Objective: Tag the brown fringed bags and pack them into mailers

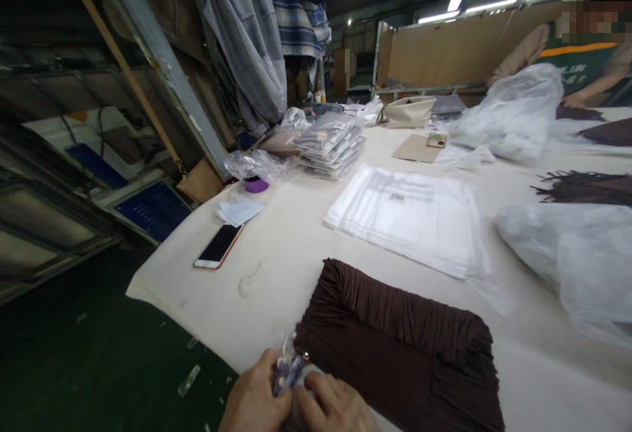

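At the bottom of the head view my left hand [257,392] is closed around a small shiny grey-blue item [290,373] with clear, glinting parts; its exact kind cannot be made out. My right hand [338,405] is beside it, fingers curled against the lower part of the same item. Touching or nearly touching the hands lies a folded dark brown cloth [395,346], gathered in pleats along its far edge. A tiny gold-coloured spot shows at its near left corner. Past the cloth is a stack of flat clear plastic bags [415,221] with a printed barcode.
A phone [218,246], white papers [240,211] and a purple roll [257,185] lie along the left of the white table [178,294]. Packed bags [330,145] are piled behind. Crumpled plastic [577,261] is at right. Across the table a person [582,56] handles brown cloth.
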Action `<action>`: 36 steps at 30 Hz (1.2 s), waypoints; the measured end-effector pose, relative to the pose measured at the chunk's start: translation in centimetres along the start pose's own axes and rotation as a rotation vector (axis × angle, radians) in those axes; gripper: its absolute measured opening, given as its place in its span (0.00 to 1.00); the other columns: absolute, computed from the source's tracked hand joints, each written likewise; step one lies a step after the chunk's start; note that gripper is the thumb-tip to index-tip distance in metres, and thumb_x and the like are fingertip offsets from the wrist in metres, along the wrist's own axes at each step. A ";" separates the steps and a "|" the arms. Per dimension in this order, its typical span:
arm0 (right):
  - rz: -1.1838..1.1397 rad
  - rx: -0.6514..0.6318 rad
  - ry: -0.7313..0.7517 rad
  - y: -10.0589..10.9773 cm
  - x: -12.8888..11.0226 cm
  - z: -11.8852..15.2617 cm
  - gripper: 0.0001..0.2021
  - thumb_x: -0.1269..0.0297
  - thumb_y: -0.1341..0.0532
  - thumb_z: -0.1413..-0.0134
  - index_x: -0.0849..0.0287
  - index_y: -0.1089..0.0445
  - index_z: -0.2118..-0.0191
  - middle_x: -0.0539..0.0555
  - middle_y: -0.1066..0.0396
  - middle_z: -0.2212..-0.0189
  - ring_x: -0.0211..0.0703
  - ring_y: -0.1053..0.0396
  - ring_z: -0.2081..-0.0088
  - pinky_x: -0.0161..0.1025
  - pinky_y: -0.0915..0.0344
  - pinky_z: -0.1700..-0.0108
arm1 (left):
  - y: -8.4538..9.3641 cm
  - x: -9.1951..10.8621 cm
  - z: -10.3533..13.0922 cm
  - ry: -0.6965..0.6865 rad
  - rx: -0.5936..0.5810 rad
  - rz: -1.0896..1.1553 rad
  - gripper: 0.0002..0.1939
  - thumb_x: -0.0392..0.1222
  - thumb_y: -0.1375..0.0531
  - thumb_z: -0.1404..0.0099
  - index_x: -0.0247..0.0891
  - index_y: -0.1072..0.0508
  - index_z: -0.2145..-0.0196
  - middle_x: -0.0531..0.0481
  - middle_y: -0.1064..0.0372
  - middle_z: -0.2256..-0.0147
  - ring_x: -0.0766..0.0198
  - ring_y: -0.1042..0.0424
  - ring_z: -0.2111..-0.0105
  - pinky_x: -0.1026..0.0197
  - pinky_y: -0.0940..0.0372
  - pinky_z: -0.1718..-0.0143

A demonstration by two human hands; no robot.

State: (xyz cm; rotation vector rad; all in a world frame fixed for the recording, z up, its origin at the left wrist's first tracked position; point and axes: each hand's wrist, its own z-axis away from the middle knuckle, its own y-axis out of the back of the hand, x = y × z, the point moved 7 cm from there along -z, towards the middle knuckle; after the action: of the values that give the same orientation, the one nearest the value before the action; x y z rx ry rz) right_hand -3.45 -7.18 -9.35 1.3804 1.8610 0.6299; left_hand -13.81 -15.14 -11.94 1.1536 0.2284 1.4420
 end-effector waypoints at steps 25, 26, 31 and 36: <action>-0.109 -0.280 -0.082 -2.8 0.5 -2.7 0.19 0.77 0.48 0.49 0.64 0.38 0.50 0.61 0.30 0.60 0.50 0.31 0.58 0.46 0.30 0.58 | 2.9 5.2 -0.1 0.107 -0.550 1.123 0.06 0.34 0.36 0.58 0.30 0.28 0.79 0.53 0.37 0.86 0.73 0.42 0.88 0.71 0.47 0.87; -0.198 -0.280 -0.062 -2.5 0.3 -3.0 0.19 0.76 0.48 0.48 0.64 0.40 0.48 0.61 0.31 0.58 0.50 0.32 0.55 0.46 0.31 0.54 | 2.9 5.2 -0.1 0.114 -0.558 1.128 0.07 0.34 0.36 0.58 0.29 0.28 0.79 0.53 0.36 0.85 0.73 0.41 0.87 0.72 0.47 0.86; -0.599 -0.274 -0.115 -2.7 -0.3 -3.2 0.29 0.77 0.47 0.50 0.66 0.50 0.41 0.66 0.40 0.46 0.49 0.43 0.43 0.46 0.40 0.43 | 1.9 4.3 0.1 0.127 -0.555 1.166 0.12 0.35 0.34 0.60 0.27 0.28 0.75 0.49 0.33 0.81 0.70 0.37 0.83 0.70 0.42 0.82; -0.830 -0.300 -0.207 -3.7 -1.4 -2.6 0.35 0.79 0.43 0.63 0.65 0.44 0.42 0.64 0.41 0.45 0.50 0.43 0.42 0.44 0.41 0.43 | 1.1 2.9 0.3 0.163 -0.514 1.172 0.11 0.34 0.35 0.61 0.28 0.29 0.76 0.49 0.35 0.81 0.70 0.37 0.82 0.70 0.43 0.82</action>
State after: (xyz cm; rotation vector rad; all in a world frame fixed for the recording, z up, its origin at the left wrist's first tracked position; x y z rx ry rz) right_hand -7.43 -9.54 -10.12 0.3847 1.8587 0.2953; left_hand -13.67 -13.10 -9.58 0.7098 -0.8076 2.4077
